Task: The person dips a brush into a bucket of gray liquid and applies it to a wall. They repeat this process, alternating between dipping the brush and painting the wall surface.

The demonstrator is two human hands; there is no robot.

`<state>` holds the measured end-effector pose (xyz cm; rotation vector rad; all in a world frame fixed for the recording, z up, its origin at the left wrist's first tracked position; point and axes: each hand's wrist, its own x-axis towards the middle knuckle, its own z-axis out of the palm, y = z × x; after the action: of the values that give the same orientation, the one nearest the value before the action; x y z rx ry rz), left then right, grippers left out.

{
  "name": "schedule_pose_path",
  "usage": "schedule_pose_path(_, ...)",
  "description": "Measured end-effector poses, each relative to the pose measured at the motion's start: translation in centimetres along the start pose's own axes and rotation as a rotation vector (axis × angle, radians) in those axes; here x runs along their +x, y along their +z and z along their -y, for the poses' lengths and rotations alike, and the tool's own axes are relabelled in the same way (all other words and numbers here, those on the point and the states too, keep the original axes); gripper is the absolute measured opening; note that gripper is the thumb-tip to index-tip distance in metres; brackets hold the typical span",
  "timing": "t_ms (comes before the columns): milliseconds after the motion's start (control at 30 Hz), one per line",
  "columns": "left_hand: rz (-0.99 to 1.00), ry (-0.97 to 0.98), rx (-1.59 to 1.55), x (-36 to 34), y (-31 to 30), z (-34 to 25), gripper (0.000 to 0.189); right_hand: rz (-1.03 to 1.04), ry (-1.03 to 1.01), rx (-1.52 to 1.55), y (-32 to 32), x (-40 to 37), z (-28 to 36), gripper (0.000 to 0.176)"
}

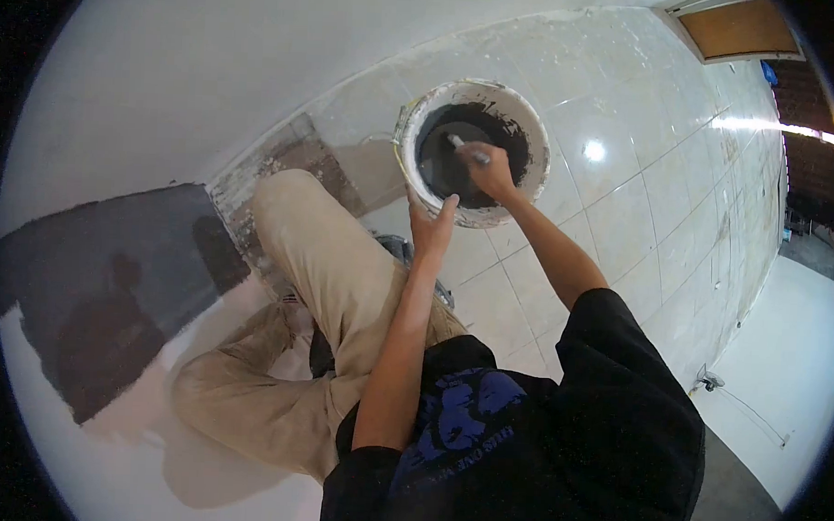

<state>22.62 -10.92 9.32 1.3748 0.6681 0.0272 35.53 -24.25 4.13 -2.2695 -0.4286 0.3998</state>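
A white bucket (538,136) with a smeared rim stands on the tiled floor in front of me. Inside it is dark grey, paste-like material (443,174), and more of it coats the inner wall. My right hand (491,171) reaches over the bucket, its fingers closed around a short-handled tool (455,141). The tool's working end is down in the grey material, so its exact kind is hidden. At the near side, my left hand (432,224) grips the bucket's rim, thumb upward. A thin wire handle (400,154) hangs at the bucket's left side.
Dark grey coating (113,287) covers a patch of the white wall at left. Along the wall's foot lies a stained, brownish board or strip (297,155). My bent leg (317,229) is close to the bucket. Glossy floor tiles (612,212) stretch to the right.
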Motion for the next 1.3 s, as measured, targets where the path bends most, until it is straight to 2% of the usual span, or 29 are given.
schedule_pose_path(67, -0.073, 0.016, -0.016, -0.2, 0.5, -0.2, 0.084, -0.11, 0.278, 0.419, -0.2, 0.8, -0.2, 0.024)
schedule_pose_path(133, -0.065, -0.005, -0.019, -0.3, 0.4, -0.5, 0.085, -0.169, 0.527, 0.867, 0.0, 1.5, -1.5, 0.019)
schedule_pose_path(167, -0.06, -0.014, -0.019, -0.3, 0.3, -0.7, 0.085, -0.195, 0.52, 0.991, 0.2, 1.5, -2.1, 0.018)
schedule_pose_path(267, -0.042, -0.056, -0.097, -0.6, 0.1, -1.3, 0.085, -0.222, 0.587, 0.977, 1.2, 2.2, -4.5, 0.016)
schedule_pose_path(367, -0.081, -0.103, 0.031, -0.4, -0.1, -0.5, 0.082, -0.268, 0.461, 0.715, 0.7, 2.5, -4.5, 0.016)
schedule_pose_path(467, -0.04, -0.088, -0.049, -0.5, -0.2, -1.5, 0.081, -0.242, 0.087, 0.162, -1.1, 1.8, -2.3, 0.019)
schedule_pose_path(500, -0.045, -0.087, -0.041, -0.4, -0.1, -1.4, 0.082, -0.155, 0.108, 0.12, -1.9, 1.1, -0.2, 0.029)
schedule_pose_path(600, -0.04, -0.086, -0.051, -0.6, 0.1, -1.2, 0.083, -0.033, -0.316, -0.351, -1.2, 0.1, 0.1, 0.038)
schedule_pose_path(633, -0.027, -0.086, -0.08, -0.6, 0.0, -1.4, 0.083, 0.044, -0.322, -0.422, -0.4, 0.1, -0.2, 0.045)
schedule_pose_path(733, -0.032, -0.115, -0.034, -0.7, -0.2, -1.3, 0.084, 0.26, -0.304, -0.486, 0.6, 0.0, -0.3, 0.044)
schedule_pose_path(833, -0.04, -0.151, -0.044, -0.6, -0.6, -1.0, 0.084, 0.166, -0.366, -0.397, -0.3, -0.5, 0.8, 0.037)
schedule_pose_path(933, -0.025, -0.149, -0.118, -0.4, -0.6, -1.4, 0.083, -0.144, -0.153, 0.09, -1.5, -0.7, 1.9, 0.025)
schedule_pose_path(1033, -0.035, -0.136, -0.106, -0.8, -0.5, -2.3, 0.081, -0.233, 0.115, 0.397, -5.4, -1.4, 4.8, 0.019)
schedule_pose_path(1133, -0.005, -0.159, -0.047, -1.2, -0.4, -3.7, 0.08, -0.37, 0.136, 0.691, -7.6, -3.0, 6.0, 0.02)
schedule_pose_path(1167, 0.011, -0.171, -0.025, -1.3, -0.6, -4.1, 0.08, -0.435, 0.154, 0.686, -7.8, -3.7, 6.2, 0.019)
schedule_pose_path(1233, 0.013, -0.101, -0.099, -0.4, 0.3, 0.3, 0.069, -0.548, 0.177, 0.695, -7.0, -4.9, 6.6, 0.018)
schedule_pose_path(1267, -0.008, -0.052, -0.131, 0.3, 0.4, 1.5, 0.063, -0.535, 0.186, 0.551, -6.1, -5.4, 5.5, 0.018)
schedule_pose_path(1300, -0.034, -0.016, -0.047, -0.6, 0.1, -0.8, 0.051, -0.506, 0.178, 0.423, -4.6, -5.9, 3.2, 0.017)
